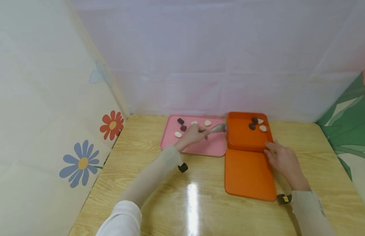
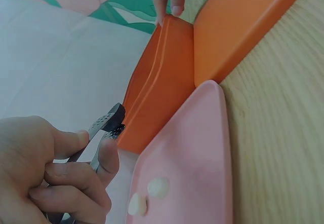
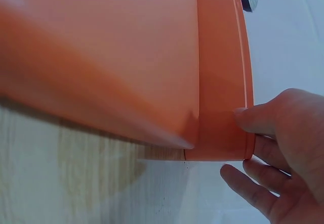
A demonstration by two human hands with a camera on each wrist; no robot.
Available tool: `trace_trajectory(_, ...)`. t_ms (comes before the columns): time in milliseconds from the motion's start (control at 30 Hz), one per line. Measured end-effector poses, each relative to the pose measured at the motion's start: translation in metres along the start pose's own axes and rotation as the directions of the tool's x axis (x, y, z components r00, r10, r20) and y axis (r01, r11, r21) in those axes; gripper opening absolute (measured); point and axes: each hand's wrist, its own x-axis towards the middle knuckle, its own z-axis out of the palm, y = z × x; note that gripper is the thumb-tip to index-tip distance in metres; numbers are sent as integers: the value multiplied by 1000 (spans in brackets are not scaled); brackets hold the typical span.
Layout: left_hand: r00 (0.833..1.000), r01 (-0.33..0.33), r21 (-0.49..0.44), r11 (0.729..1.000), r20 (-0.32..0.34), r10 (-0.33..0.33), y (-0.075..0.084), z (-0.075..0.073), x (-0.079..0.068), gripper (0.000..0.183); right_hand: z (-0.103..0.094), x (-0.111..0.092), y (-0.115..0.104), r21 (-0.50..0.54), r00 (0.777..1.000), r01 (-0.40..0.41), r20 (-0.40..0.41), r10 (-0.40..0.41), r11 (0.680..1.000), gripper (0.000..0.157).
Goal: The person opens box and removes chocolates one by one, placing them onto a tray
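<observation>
My left hand (image 1: 196, 133) holds metal tongs (image 1: 218, 128) with perforated ends, tips beside the left wall of the orange box (image 1: 244, 147). Something dark (image 3: 246, 2) shows at those tips in the right wrist view. Beneath this hand lies a pink tray (image 1: 200, 151) bearing white and dark pieces, including a white oval piece (image 1: 178, 134) and a dark square piece (image 1: 180, 121). My right hand (image 1: 283, 160) grips the box's near right corner, thumb on the outer wall (image 3: 223, 82). Inside the box are several pieces, among them a dark one (image 1: 252, 126) and a white one (image 1: 263, 128).
An orange lid (image 1: 249, 173) lies flat on the wooden table (image 1: 158, 203), directly in front of the box. A pale cloth (image 1: 182, 65) hangs behind the table, and a flowered cloth (image 1: 46, 131) hangs along its left side.
</observation>
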Motion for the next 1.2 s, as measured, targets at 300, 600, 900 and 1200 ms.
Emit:
trace_trajectory(300,1000,31,-23,999,-2,-31,-16,0,-17,42,0,-3,-2,-41,1000,3,26,-2,999,40)
trace_trajectory(600,995,98,-92,991,-22,-101,-28,1,-27,36,-3,-9,-4,-80,986,-29,163,42,996,53)
trace_trajectory(900,996,83,-103,991,-18,-85,-39,-1,-36,35,3,-17,-3,-47,994,-6,113,11,999,59)
trace_trajectory(1200,991,134,-159,978,-5,-136,-50,0,-39,33,2,-18,-4,-63,990,-12,138,20,998,57)
